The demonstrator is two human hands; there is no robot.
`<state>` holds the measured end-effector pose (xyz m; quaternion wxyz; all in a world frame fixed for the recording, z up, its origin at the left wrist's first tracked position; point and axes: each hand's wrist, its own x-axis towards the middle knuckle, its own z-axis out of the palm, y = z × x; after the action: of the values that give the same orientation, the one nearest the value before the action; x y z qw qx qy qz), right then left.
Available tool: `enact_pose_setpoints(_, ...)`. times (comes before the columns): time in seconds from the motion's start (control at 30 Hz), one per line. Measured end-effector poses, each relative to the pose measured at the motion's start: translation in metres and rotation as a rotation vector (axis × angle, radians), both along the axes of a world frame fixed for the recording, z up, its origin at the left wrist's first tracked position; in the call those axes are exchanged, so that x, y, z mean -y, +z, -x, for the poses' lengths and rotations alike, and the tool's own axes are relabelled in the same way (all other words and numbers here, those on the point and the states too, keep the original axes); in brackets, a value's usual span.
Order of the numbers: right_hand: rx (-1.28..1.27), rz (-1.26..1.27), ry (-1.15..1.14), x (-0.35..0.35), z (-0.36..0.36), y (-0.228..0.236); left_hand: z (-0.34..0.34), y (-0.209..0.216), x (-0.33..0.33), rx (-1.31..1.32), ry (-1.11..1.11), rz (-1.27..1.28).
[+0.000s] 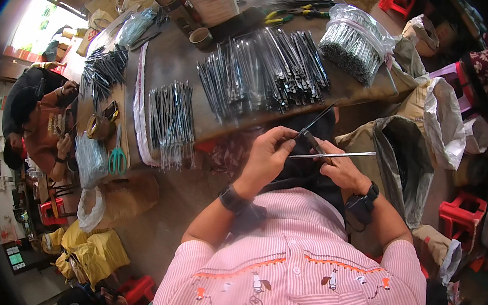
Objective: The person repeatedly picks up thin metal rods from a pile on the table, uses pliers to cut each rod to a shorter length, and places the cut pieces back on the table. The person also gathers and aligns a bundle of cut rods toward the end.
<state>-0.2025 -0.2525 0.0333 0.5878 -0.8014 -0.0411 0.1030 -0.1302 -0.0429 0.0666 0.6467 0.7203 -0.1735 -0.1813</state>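
Note:
My left hand [267,157] is closed, fingertips pinching a small dark piece where several thin strips meet. From there a thin dark metal strip [320,117] sticks up and to the right. My right hand [342,168] is closed too, its fingers around a flat brownish-grey piece [316,145] whose kind I cannot make out. A bright silver metal strip [348,155] crosses the right fingers, its rounded end pointing right. Both hands are close together above my lap, just off the near edge of the table [168,61].
Bundles of metal strips [262,73] and a smaller pile [170,117] cover the table. A bagged bundle [355,43], pliers [279,19] and teal-handled scissors [118,160] lie there too. An open sack [403,160] stands at my right. Another person [47,115] works at the left.

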Motion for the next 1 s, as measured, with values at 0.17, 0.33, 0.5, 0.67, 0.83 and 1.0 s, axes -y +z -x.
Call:
enact_pose_setpoints(0.17, 0.078, 0.318, -0.049, 0.002, 0.000, 0.002, 0.004, 0.007, -0.001, -0.138, 0.012, -0.020)
enact_pose_setpoints(0.33, 0.182, 0.396, -0.037, 0.002, 0.000, 0.000, 0.006, 0.010, 0.000, -0.199, 0.015, -0.032)
enact_pose_setpoints(0.5, 0.161, 0.425, -0.038, 0.002, 0.000, -0.003, 0.005, 0.007, -0.003, -0.213, -0.017, -0.036)
enact_pose_setpoints(0.67, 0.128, 0.432, -0.042, 0.001, 0.001, 0.003, 0.003, 0.005, -0.006, -0.238, -0.038, -0.062)
enact_pose_setpoints(0.83, 0.126, 0.453, -0.072, -0.001, -0.007, 0.010, 0.002, 0.007, -0.019, -0.179, -0.009, -0.177)
enact_pose_setpoints(1.0, 0.088, 0.452, -0.021, -0.012, -0.017, 0.014, 0.012, 0.014, -0.041, 0.225, 0.076, -0.390)
